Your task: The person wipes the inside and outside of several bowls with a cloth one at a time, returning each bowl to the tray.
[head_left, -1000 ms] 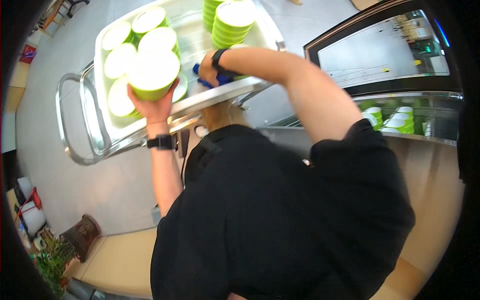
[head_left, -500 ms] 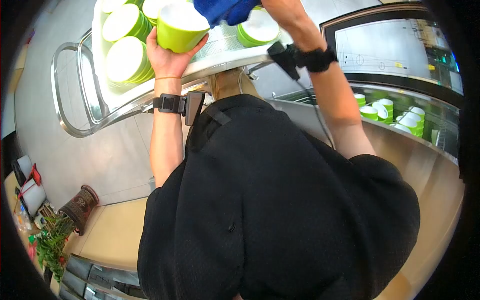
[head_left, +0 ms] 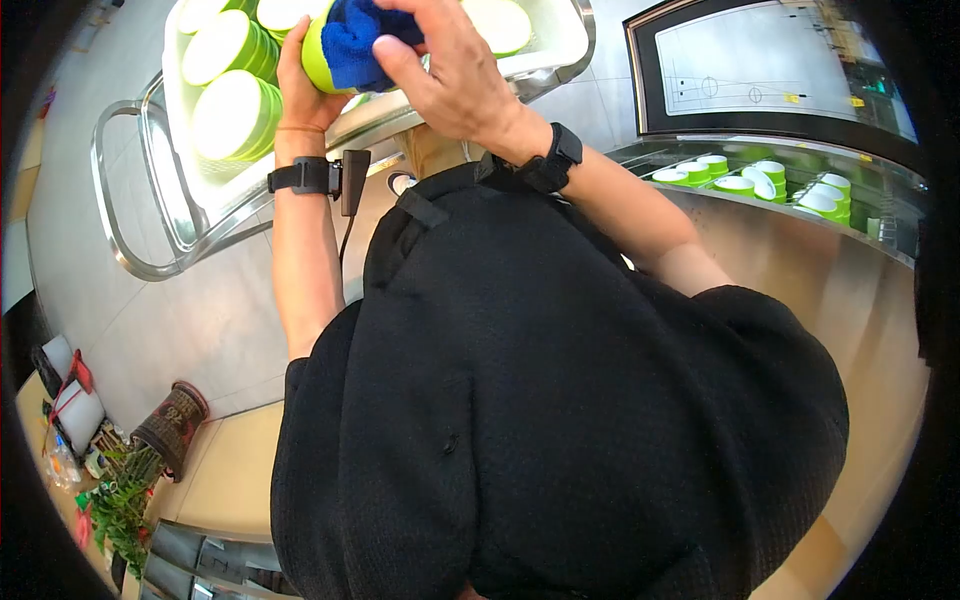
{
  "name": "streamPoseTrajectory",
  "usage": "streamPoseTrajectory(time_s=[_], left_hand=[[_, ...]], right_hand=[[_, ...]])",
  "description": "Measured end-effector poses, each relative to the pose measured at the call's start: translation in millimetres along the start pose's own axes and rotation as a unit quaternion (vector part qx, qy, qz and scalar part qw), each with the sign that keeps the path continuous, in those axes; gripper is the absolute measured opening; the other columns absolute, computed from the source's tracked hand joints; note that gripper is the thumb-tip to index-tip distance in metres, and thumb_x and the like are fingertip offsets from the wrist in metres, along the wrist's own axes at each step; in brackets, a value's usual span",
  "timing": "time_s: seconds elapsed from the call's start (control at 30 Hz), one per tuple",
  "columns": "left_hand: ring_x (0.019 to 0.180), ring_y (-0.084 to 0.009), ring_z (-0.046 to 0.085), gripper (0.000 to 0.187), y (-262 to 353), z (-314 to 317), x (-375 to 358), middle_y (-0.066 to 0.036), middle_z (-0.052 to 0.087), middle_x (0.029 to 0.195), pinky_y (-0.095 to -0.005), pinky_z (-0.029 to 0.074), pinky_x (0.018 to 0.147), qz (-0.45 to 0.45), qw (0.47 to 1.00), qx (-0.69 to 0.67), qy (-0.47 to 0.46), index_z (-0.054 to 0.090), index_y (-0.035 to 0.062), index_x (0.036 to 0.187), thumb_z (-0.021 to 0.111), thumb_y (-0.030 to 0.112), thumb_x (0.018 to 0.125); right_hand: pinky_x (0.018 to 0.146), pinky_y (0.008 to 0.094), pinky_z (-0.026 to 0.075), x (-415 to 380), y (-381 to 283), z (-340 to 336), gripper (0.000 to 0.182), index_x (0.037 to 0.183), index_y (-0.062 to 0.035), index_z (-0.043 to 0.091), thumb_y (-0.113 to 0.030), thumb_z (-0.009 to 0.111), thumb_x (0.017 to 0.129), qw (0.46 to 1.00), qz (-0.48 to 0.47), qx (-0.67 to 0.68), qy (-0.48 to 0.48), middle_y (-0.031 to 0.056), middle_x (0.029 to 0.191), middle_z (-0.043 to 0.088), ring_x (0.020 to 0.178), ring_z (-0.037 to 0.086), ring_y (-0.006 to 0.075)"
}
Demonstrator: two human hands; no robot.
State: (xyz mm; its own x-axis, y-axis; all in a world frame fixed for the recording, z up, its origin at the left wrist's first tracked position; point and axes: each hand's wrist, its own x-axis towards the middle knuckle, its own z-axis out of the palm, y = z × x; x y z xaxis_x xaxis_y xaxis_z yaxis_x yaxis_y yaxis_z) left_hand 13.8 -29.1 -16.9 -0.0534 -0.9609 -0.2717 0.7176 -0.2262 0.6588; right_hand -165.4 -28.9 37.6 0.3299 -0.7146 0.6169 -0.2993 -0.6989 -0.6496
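My left hand [head_left: 308,95] grips a lime-green bowl [head_left: 317,58] with a white inside, over the near edge of a white tub. A bunched blue cloth [head_left: 352,48] lies against the bowl and covers much of it. Fingers of my right hand [head_left: 455,88] close on the cloth from the right, thumb toward me; part of that grip is cut off by the top edge. Stacks of similar bowls [head_left: 232,118] stand in the tub at the left, and another bowl [head_left: 498,27] sits at its right end.
The white tub [head_left: 570,38] rests on a metal trolley with a looped handle [head_left: 105,195]. On my right, more green-and-white bowls [head_left: 735,186] stand on a steel counter [head_left: 760,250] below a framed panel [head_left: 745,75]. A brown pot [head_left: 172,430] with a plant lies at lower left.
My right hand and the blue cloth have come down and left onto the bowl. The bowl has turned and moved slightly left with my left hand.
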Motion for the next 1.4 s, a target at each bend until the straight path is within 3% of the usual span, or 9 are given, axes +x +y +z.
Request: streamPoseTrajectory(time_s=[0.07,0.1,0.4,0.53,0.73,1.03,1.13,1.23,1.4], left_hand=[[0.096,-0.025,0.062,0.053,2,4,-1,-0.014,0.061,0.108,-0.0387,0.049,0.087,-0.028,0.978,-0.119,-0.168,0.053,0.0031,0.116,0.037,0.045,0.09],[0.095,-0.0254,0.061,0.052,-5,19,-9,-0.014,0.061,0.108,-0.0385,0.049,0.087,0.041,0.997,0.052,0.039,0.053,0.0023,0.116,0.037,0.045,0.09],[0.097,-0.021,0.058,0.045,-13,11,-8,-0.01,0.06,0.109,-0.0342,0.047,0.087,0.042,0.999,-0.011,0.024,0.054,0.0047,0.114,0.038,0.041,0.092],[0.101,-0.0229,0.058,0.052,-17,6,-13,-0.012,0.058,0.112,-0.0351,0.047,0.088,0.018,0.998,-0.013,-0.062,0.051,0.0028,0.119,0.036,0.046,0.094],[0.094,-0.0199,0.061,0.05,-19,-1,-8,-0.011,0.06,0.109,-0.0326,0.049,0.085,0.023,0.997,0.043,-0.059,0.05,0.0001,0.12,0.045,0.04,0.091],[0.099,-0.0205,0.058,0.049,-19,0,-15,-0.012,0.058,0.113,-0.0334,0.046,0.088,0.04,0.995,0.047,-0.083,0.05,-0.0012,0.12,0.049,0.037,0.089],[0.097,-0.0203,0.059,0.049,-21,-9,-8,-0.012,0.06,0.111,-0.0336,0.046,0.087,0.043,0.997,0.062,-0.006,0.051,-0.0008,0.118,0.05,0.037,0.088],[0.098,-0.0206,0.059,0.05,-23,-13,-7,-0.011,0.059,0.111,-0.0342,0.045,0.088,0.058,0.997,0.036,-0.033,0.051,0.001,0.119,0.049,0.041,0.089],[0.112,-0.0219,0.051,0.056,-26,8,-20,-0.012,0.053,0.122,-0.0352,0.037,0.098,0.09,0.993,0.054,-0.054,0.046,0.0014,0.126,0.047,0.043,0.088]], right_hand=[[0.089,0.0421,0.042,-6,1,2,0.052,0.114,0.0029,0.048,-0.029,0.065,0.077,0.991,-0.029,0.079,-0.101,0.0241,0.109,0.053,0.102,0.05,0.0393],[0.092,0.0429,0.039,-7,6,7,0.065,0.118,0.0063,0.044,-0.038,0.067,0.076,0.991,-0.098,0.03,-0.088,0.0255,0.112,0.051,0.106,0.048,0.0404],[0.091,0.0433,0.041,-6,11,16,0.068,0.113,0.0015,0.046,-0.03,0.077,0.06,0.988,-0.06,-0.033,-0.142,0.0237,0.108,0.053,0.107,0.048,0.0392],[0.088,0.0401,0.042,5,13,6,0.07,0.112,0.0049,0.048,-0.031,0.079,0.061,0.976,0.018,-0.041,-0.214,0.0238,0.109,0.052,0.104,0.05,0.0375],[0.079,0.0386,0.048,9,13,-3,0.07,0.104,0.0049,0.052,-0.045,0.075,0.062,0.961,0.088,0.012,-0.264,0.0224,0.092,0.06,0.087,0.059,0.0371],[0.074,0.0284,0.049,33,16,-42,0.063,0.106,0.001,0.058,-0.042,0.077,0.064,0.857,0.195,0.197,-0.433,0.0087,0.092,0.063,0.082,0.06,0.0138],[0.083,0.0264,0.046,22,25,-60,0.05,0.108,-0.0003,0.06,-0.028,0.073,0.069,0.838,0.288,0.358,-0.295,0.0076,0.1,0.063,0.089,0.059,0.0137],[0.084,0.0251,0.045,23,21,-70,0.044,0.108,-0.0012,0.06,-0.024,0.071,0.072,0.874,0.265,0.355,-0.2,0.007,0.1,0.063,0.091,0.059,0.0123],[0.073,0.029,0.048,8,22,-32,0.031,0.106,-0.0017,0.056,-0.012,0.063,0.078,0.919,0.188,0.28,-0.203,0.0076,0.091,0.064,0.08,0.06,0.0145]])
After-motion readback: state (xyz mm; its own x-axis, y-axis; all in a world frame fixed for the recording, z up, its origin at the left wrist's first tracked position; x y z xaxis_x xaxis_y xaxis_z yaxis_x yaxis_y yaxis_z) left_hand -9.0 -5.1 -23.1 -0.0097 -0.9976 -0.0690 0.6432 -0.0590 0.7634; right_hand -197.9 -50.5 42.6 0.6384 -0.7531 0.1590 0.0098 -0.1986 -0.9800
